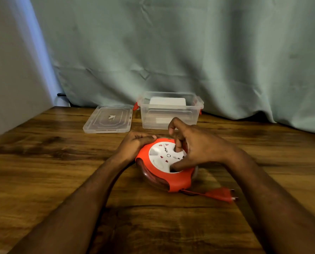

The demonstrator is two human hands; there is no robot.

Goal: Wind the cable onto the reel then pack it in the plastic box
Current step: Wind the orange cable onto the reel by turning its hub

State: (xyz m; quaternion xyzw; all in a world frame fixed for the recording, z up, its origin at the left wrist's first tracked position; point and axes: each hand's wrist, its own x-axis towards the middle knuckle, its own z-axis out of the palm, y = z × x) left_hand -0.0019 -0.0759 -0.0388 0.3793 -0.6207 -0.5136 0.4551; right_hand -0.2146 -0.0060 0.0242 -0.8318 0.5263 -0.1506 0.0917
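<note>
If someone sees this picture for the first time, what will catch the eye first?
The round red and white cable reel at the table's centre, with the left hand holding its far-left edge and the right hand on its white face. Its red plug lies at its near right. Behind stands the open clear plastic box.

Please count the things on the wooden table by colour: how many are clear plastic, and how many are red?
Clear plastic: 2, the box and its lid, which lies flat left of it.
Red: 2, the cable reel, held by both hands, and the plug on its cable.
Total: 4
</note>
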